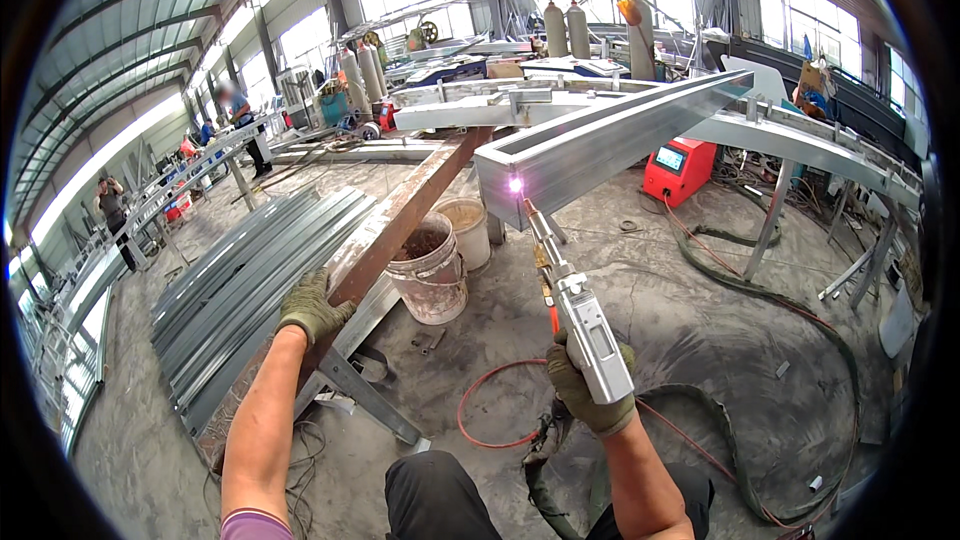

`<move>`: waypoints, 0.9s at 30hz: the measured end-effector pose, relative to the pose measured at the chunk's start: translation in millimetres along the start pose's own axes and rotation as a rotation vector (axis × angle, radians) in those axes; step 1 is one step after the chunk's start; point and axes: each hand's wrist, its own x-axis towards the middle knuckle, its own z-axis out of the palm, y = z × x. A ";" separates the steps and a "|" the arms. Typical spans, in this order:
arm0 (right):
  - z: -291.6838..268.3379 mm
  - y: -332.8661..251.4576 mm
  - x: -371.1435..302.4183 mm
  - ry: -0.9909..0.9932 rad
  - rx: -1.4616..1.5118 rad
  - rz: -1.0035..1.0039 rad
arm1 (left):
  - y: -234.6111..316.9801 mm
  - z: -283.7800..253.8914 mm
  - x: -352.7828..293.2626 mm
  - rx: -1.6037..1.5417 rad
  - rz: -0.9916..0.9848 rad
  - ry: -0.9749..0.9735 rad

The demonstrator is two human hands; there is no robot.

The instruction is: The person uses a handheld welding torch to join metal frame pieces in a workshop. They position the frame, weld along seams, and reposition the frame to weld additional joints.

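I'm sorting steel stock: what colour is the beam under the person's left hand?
The beam is rusty reddish-brown; the head view shows it best.

Plain black trousers cover the left knee point(437, 495), which serves as landmark. To its left shows the edge of a purple sleeve point(255, 524), with a thin paler line at the hem. Above and left of the knee is the left glove point(314, 308), olive-green fabric ending at the wrist; above and right of it, the matching right glove point(572, 380), partly hidden. The right trouser leg point(693, 492), right of the knee, is equally dark.
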 end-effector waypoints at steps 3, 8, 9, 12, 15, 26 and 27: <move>1.1 2.1 -1.1 -0.029 -0.012 0.009 | -2.6 0.3 0.5 0.010 0.013 -0.004; 1.2 -2.5 0.9 -0.030 0.018 0.038 | -1.7 -1.5 -1.7 0.025 0.025 0.007; 1.8 -2.5 1.1 -0.030 0.013 0.032 | -2.0 -1.9 -1.8 0.027 0.023 0.006; 4.1 -1.3 0.8 -0.023 0.008 0.017 | -3.1 -1.4 -2.2 0.030 0.017 0.007; 5.2 0.1 1.0 -0.012 0.006 -0.001 | -0.6 -1.9 -1.3 0.029 0.014 -0.012; 6.7 -1.8 5.2 0.001 0.011 -0.029 | 1.0 -1.8 -3.5 0.032 -0.003 -0.013; 7.1 -1.7 5.7 -0.002 0.015 -0.032 | -1.6 0.4 -2.4 0.037 0.000 -0.002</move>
